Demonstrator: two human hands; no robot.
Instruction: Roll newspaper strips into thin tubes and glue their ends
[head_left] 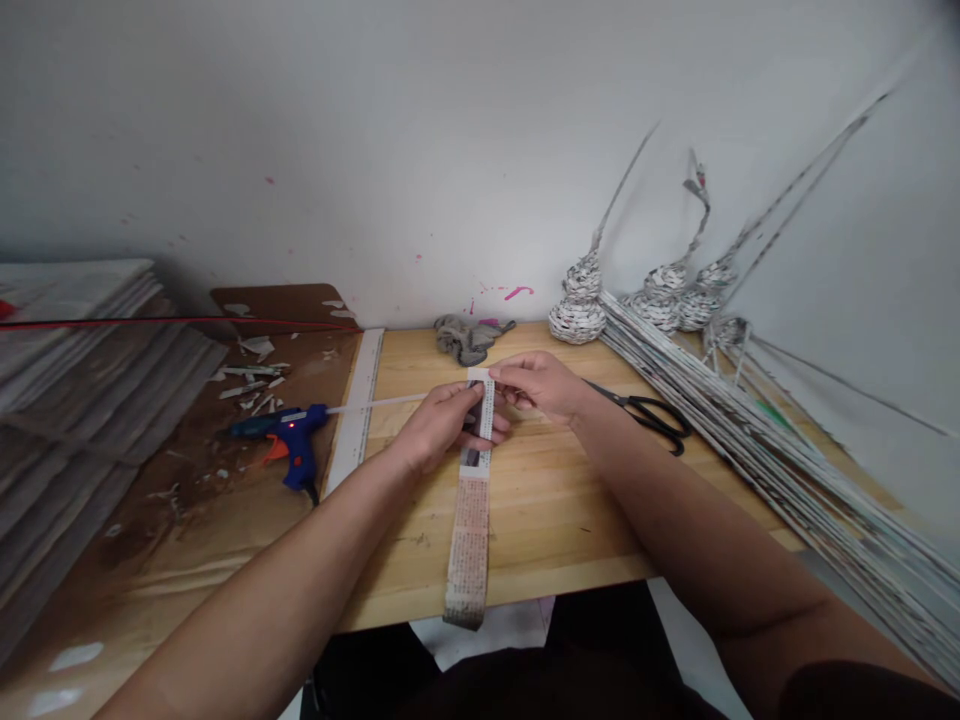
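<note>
A long newspaper strip (470,520) runs toward me over the wooden table, and its near end curls past the front edge. My left hand (442,425) grips the strip near its far end, thumb on top and fingers beneath. At the strip's top right corner, my right hand (541,385) pinches the edge between thumb and fingers. Black-handled scissors (652,415) lie beside my right forearm, partly covered by it. Left of my hands rests a blue glue gun (298,445) with an orange trigger, a lit red light and a long glue stick (375,402) in its back.
Stacked newspapers (82,430) fill the left side, near paper scraps (255,380) on brown cardboard. A grey cloth (469,338) lies by the wall. Woven paper gourds (577,305) stand at the back right, beside a bundle of rolled paper sticks (750,460) along the right edge.
</note>
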